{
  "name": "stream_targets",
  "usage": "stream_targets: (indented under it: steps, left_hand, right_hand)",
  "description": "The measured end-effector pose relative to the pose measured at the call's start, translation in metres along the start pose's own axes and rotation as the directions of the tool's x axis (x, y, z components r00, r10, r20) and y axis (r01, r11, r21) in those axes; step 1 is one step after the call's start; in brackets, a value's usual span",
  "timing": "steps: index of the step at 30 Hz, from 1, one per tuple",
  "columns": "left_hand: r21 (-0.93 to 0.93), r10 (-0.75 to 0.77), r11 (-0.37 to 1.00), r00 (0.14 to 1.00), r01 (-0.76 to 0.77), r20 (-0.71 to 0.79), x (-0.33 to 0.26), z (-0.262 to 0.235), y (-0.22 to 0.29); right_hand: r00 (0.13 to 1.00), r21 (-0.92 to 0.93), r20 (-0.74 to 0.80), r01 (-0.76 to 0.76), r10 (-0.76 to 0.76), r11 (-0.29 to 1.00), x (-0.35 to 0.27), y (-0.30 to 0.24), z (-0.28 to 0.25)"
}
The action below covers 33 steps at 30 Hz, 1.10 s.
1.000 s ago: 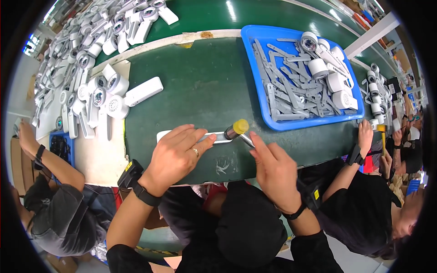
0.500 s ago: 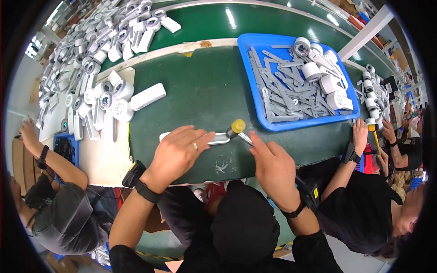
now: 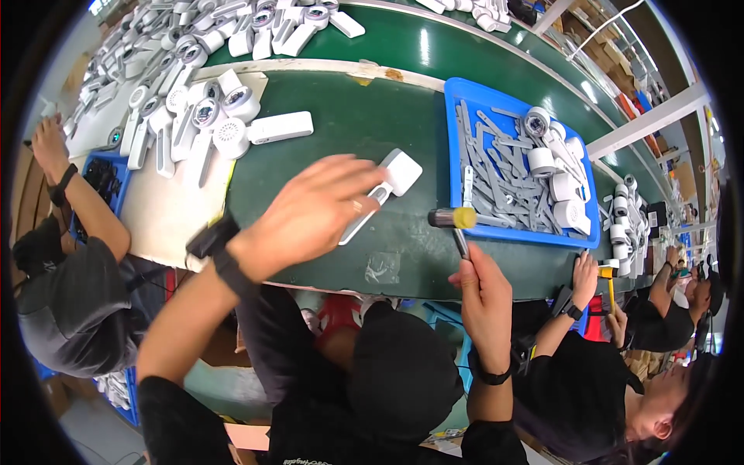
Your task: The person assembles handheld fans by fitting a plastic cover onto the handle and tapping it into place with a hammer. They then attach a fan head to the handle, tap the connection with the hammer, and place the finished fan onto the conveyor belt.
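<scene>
My left hand (image 3: 314,213) grips a white plastic fan-shaped part (image 3: 385,188) by its handle and holds it lifted over the green mat (image 3: 341,132), its square head pointing up and right. My right hand (image 3: 484,291) holds a small mallet (image 3: 454,222) by its shaft; the head is black with a yellow end and hovers just right of the white part, near the blue tray (image 3: 457,132). A dark watch band sits on each wrist.
The blue tray holds several grey strips and white round parts. A heap of white fan parts (image 3: 194,101) lies at the upper left. A green conveyor belt (image 3: 434,46) runs along the back. Other people work on the left (image 3: 62,232) and the right (image 3: 620,325).
My left hand has lifted the white part off the mat and turned it up to the right. My right hand has pulled the mallet back to the right and toward me.
</scene>
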<state>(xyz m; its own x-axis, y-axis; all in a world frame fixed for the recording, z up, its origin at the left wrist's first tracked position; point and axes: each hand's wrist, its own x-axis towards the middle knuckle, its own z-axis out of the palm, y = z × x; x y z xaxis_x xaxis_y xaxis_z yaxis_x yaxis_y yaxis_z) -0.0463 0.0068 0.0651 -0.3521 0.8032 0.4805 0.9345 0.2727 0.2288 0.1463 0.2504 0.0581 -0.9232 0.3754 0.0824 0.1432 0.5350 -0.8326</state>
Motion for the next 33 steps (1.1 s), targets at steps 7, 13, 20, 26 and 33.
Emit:
stream_targets:
  steps: [7, 13, 20, 26, 33]
  left_hand:
    - [-0.048, -0.373, 0.926, 0.889, 0.374, -0.266, -0.051, 0.044, 0.041]
    - [0.012, -0.296, 0.948, 0.897, 0.318, -0.328, -0.049, 0.045, 0.029]
    - [-0.017, -0.294, 0.953, 0.907, 0.303, -0.301, -0.051, 0.051, 0.028]
    - [-0.034, -0.289, 0.956, 0.909, 0.293, -0.299, -0.047, 0.05, 0.026]
    - [-0.043, -0.296, 0.954, 0.904, 0.298, -0.309, -0.049, 0.051, 0.025]
  right_hand:
    - [0.954, -0.325, 0.034, 0.291, -0.296, 0.9, 0.035, -0.027, 0.025]
    - [0.951, -0.44, 0.044, 0.292, -0.305, 0.849, 0.045, -0.036, 0.036]
    - [0.908, -0.496, -0.033, 0.349, -0.419, 0.795, 0.048, -0.038, 0.037]
    - [0.933, -0.578, 0.049, 0.318, -0.356, 0.752, 0.05, -0.026, 0.05]
    - [0.945, -0.658, 0.041, 0.271, -0.326, 0.702, 0.045, -0.03, 0.056]
